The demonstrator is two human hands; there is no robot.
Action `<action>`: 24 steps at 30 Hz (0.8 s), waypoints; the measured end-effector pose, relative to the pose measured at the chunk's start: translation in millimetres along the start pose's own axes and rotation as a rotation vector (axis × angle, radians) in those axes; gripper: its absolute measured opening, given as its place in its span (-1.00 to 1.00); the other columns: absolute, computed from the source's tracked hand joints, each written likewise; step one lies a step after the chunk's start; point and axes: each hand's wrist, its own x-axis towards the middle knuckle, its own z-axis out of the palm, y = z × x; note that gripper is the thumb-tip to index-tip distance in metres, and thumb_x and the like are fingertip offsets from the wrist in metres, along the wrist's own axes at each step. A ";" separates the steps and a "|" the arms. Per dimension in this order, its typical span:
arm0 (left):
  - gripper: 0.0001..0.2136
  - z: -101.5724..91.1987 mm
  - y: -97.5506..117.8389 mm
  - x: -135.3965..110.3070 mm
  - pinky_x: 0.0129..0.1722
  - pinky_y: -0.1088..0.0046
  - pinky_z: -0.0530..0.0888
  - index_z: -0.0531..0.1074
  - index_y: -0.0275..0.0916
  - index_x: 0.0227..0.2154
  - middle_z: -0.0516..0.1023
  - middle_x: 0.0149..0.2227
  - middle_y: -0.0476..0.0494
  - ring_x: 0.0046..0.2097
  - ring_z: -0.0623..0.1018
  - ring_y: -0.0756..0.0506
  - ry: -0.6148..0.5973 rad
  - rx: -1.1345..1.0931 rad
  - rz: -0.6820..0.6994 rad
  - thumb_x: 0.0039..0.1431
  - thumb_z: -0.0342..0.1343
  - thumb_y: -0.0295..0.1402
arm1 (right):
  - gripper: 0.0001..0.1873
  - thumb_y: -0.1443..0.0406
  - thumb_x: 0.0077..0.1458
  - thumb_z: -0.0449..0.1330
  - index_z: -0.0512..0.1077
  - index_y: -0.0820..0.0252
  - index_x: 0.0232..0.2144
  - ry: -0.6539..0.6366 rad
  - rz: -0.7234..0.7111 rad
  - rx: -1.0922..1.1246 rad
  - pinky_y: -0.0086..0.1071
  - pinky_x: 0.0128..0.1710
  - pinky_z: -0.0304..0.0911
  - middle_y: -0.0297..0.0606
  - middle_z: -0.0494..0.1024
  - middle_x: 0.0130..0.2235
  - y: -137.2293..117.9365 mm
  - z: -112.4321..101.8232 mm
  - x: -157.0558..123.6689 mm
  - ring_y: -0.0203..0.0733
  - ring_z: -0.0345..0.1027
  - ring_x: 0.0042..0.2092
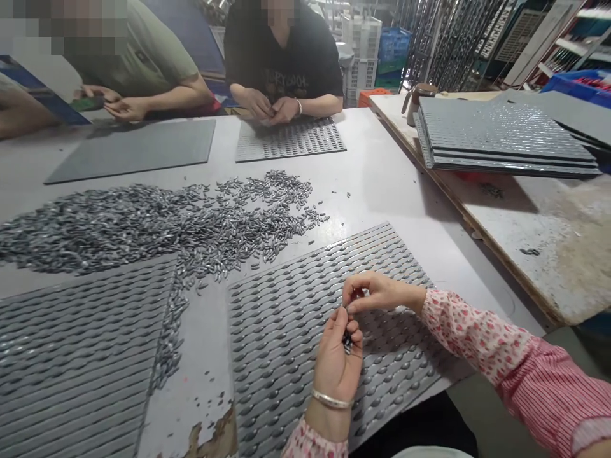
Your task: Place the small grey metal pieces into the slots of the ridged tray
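Note:
My left hand (337, 359) is cupped closed over a small bunch of dark metal pieces (347, 342), a bracelet on its wrist. My right hand (375, 294) pinches one small metal piece at its fingertips, right above the left hand's fingers. Both hover over a grey slotted tray (286, 318) whose rows of slots hold metal pieces. A big heap of the same loose oval metal pieces (143, 222) lies across the table beyond the tray.
A second slotted tray (81, 356) lies at the near left. Across the table two other people work with their hands at a flat grey mat (138, 149) and a slotted tray (291, 138). A stack of trays (501, 137) and a metal pot (415, 102) sit on the right-hand bench.

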 end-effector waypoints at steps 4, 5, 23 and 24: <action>-0.86 7.9 0.5 -2.7 -0.52 0.66 0.46 0.44 -0.40 -0.28 0.45 -0.35 -0.15 -0.44 0.45 0.10 0.018 0.033 -0.010 0.19 -0.02 -0.53 | -0.77 0.18 0.14 0.16 0.36 0.27 -0.29 0.118 0.035 0.152 -0.43 -0.31 0.25 -0.26 0.45 -0.32 6.3 -0.9 -1.4 -0.29 0.33 -0.29; -0.84 9.2 1.5 -3.9 -0.46 0.62 0.50 0.44 -0.41 -0.25 0.47 -0.30 -0.21 -0.39 0.49 0.07 0.037 0.050 -0.013 0.20 -0.03 -0.53 | -0.78 0.20 0.15 0.15 0.35 0.27 -0.28 0.181 0.050 0.146 -0.42 -0.29 0.26 -0.24 0.46 -0.30 10.1 -7.5 0.9 -0.27 0.34 -0.26; -0.90 -3.8 0.3 -4.6 -0.48 0.65 0.46 0.48 -0.35 -0.33 0.43 -0.37 -0.09 -0.44 0.44 0.10 -0.019 0.130 -0.024 0.11 0.08 -0.54 | -0.90 0.44 0.07 0.14 0.47 0.27 -0.39 0.314 0.264 -0.906 -0.42 -0.23 0.09 -0.21 0.48 -0.33 53.5 -77.2 27.5 -0.21 0.28 -0.25; -0.89 -4.1 0.0 -4.1 -0.50 0.66 0.45 0.48 -0.34 -0.31 0.43 -0.38 -0.08 -0.46 0.43 0.11 -0.028 0.127 -0.026 0.11 0.08 -0.54 | -0.90 0.44 0.08 0.14 0.48 0.28 -0.38 0.298 0.263 -0.909 -0.42 -0.23 0.10 -0.20 0.48 -0.32 53.1 -79.0 27.8 -0.21 0.28 -0.24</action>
